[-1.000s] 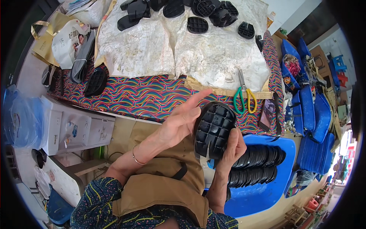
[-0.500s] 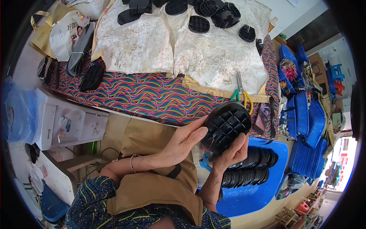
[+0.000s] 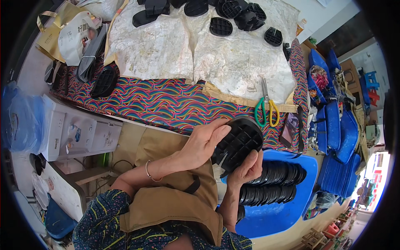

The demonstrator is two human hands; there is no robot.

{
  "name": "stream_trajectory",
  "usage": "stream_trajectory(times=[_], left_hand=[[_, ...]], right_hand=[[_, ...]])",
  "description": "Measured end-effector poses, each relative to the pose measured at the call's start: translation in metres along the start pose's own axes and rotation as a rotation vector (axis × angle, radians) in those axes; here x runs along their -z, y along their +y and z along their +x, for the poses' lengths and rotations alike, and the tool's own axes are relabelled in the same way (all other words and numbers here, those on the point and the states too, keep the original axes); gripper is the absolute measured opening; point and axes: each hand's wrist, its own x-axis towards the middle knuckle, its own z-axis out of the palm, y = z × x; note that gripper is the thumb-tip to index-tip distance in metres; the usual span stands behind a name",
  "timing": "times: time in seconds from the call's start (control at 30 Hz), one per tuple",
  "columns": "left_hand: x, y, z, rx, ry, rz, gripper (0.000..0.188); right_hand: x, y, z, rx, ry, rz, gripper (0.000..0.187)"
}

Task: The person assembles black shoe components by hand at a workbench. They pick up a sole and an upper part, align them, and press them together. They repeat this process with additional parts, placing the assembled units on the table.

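Observation:
A black rounded part with a grid of raised ribs [image 3: 241,139] is held up in front of my body. My left hand [image 3: 204,141] grips its left edge, with the thumb lying toward the ribbed face. From below on the right, my right hand [image 3: 248,168] closes on its lower edge, thumb against the ribs. The ribbed face is turned toward me; the back is hidden. Just beyond it on the patterned tablecloth [image 3: 166,102] lie scissors with one green and one yellow handle [image 3: 266,110], blades pointing away.
Similar black parts [image 3: 221,26] lie on the stained white sheet [image 3: 154,54] at the far side. Stacked black parts [image 3: 271,193] fill rows in a blue tub [image 3: 266,223] at lower right. A phone [image 3: 289,129] rests near the table's right edge. A white dispenser [image 3: 79,133] stands left.
The black part and both hands have shifted slightly left and down, uncovering the scissors' handles. The part has tilted a little. Both hands keep their grip.

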Motion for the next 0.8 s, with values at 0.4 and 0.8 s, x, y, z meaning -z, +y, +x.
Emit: stream_trajectory(times=[0.4, 0.8], left_hand=[[0.005, 0.006, 0.005, -0.044, -0.047, 0.025, 0.032], [0.018, -0.012, 0.007, -0.071, -0.089, -0.244, 0.07]], right_hand=[[0.006, 0.008, -0.011, -0.068, -0.099, 0.007, 0.041], [0.014, 0.006, -0.019, -0.464, -0.418, 0.227, 0.04]])
